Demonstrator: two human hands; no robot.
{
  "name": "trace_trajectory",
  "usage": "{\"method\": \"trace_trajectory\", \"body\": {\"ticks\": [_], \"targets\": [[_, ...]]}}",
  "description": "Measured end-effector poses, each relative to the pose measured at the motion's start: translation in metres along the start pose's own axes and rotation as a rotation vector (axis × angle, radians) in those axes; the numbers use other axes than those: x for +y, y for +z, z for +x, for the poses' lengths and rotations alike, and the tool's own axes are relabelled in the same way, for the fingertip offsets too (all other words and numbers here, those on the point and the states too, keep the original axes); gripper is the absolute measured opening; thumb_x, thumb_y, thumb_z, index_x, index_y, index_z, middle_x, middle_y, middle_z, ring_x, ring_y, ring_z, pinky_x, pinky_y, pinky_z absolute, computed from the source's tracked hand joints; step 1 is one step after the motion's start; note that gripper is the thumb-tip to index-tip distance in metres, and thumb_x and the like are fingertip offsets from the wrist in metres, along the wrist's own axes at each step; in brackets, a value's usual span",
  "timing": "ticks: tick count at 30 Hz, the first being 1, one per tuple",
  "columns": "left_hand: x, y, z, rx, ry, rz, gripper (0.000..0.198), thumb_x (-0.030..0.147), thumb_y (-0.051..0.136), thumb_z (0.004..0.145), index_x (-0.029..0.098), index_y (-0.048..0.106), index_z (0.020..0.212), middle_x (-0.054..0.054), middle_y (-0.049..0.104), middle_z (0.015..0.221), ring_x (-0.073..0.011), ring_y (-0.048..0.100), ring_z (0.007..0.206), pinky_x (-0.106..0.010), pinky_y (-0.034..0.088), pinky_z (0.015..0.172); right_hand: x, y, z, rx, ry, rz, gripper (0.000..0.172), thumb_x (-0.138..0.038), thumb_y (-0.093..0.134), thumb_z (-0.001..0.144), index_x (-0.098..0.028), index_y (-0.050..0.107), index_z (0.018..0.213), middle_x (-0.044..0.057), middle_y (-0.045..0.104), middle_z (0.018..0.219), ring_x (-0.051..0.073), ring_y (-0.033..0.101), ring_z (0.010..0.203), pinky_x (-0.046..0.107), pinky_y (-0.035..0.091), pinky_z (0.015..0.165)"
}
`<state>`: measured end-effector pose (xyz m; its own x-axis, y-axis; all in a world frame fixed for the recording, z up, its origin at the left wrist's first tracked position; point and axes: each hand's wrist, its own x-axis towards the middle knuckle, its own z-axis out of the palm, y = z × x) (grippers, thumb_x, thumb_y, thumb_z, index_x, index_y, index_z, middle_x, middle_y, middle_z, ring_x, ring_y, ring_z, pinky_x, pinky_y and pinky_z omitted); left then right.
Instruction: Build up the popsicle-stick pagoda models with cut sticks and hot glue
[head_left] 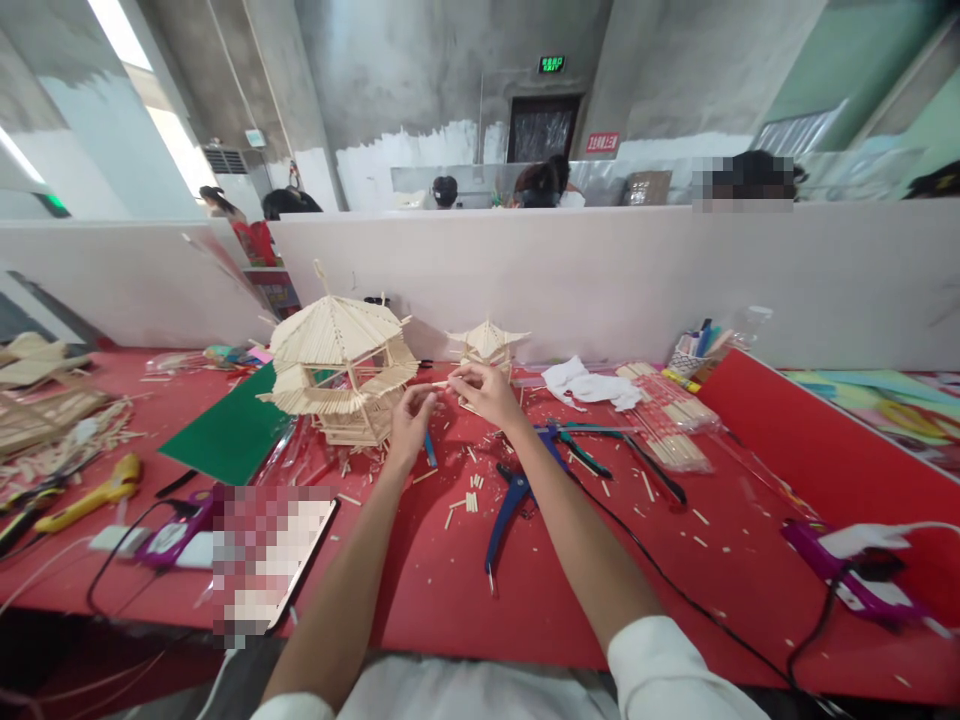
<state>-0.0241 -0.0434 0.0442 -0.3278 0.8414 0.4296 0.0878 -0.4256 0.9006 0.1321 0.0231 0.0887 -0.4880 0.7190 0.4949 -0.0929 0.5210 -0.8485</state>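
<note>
Between my hands, above the red table, runs a thin wooden stick (pixel 441 385). My right hand (pixel 486 392) pinches its right end. My left hand (pixel 410 422) is closed around its left end, beside the large wooden stick pavilion model (pixel 337 335). That model has a pointed roof and a lower tier of eaves. Behind my right hand stands a smaller wooden stick pavilion (pixel 489 338), partly covered by the hand. Blue-handled cutting pliers (pixel 506 520) lie below my right forearm. Short cut stick pieces (pixel 471 500) are scattered on the table between my forearms.
More pliers (pixel 585 450) and bundled sticks (pixel 675 415) lie to the right. A green board (pixel 221 430), yellow glue gun (pixel 97 495) and tablet-like device (pixel 300 560) are left. Purple power strips (pixel 847 575) with cords sit at both sides. A white partition (pixel 600 270) borders the back.
</note>
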Motion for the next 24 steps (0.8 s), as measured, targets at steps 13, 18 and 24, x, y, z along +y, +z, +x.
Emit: {"method": "trace_trajectory", "body": {"ticks": [13, 18, 24], "targets": [[0.066, -0.041, -0.057, 0.246, 0.308, 0.695, 0.02, 0.04, 0.057, 0.091, 0.023, 0.067, 0.095, -0.002, 0.063, 0.076, -0.0175, 0.056, 0.067, -0.028, 0.044, 0.069, -0.004, 0.013, 0.002, -0.008, -0.011, -0.039, 0.028, -0.046, 0.061, 0.086, -0.019, 0.066, 0.093, 0.003, 0.068, 0.079, 0.016, 0.064, 0.071, 0.027, 0.051, 0.064], [0.082, -0.056, -0.049, 0.403, 0.363, 0.9, 0.033, 0.035, 0.06, 0.088, 0.023, 0.063, 0.118, -0.009, 0.06, 0.11, -0.0181, 0.057, 0.08, -0.034, 0.047, 0.081, 0.002, 0.014, 0.005, 0.014, -0.067, -0.114, 0.024, -0.041, 0.065, 0.084, -0.019, 0.068, 0.093, 0.004, 0.07, 0.091, 0.016, 0.064, 0.08, 0.027, 0.05, 0.072], [0.084, -0.074, -0.03, 0.251, 0.363, 1.186, 0.021, 0.026, 0.05, 0.092, 0.021, 0.068, 0.102, -0.009, 0.066, 0.1, -0.0259, 0.057, 0.096, -0.04, 0.041, 0.091, -0.004, 0.011, 0.004, 0.007, -0.063, -0.108, 0.02, -0.037, 0.062, 0.087, -0.019, 0.066, 0.096, 0.003, 0.07, 0.093, 0.016, 0.066, 0.08, 0.027, 0.051, 0.072]]}}
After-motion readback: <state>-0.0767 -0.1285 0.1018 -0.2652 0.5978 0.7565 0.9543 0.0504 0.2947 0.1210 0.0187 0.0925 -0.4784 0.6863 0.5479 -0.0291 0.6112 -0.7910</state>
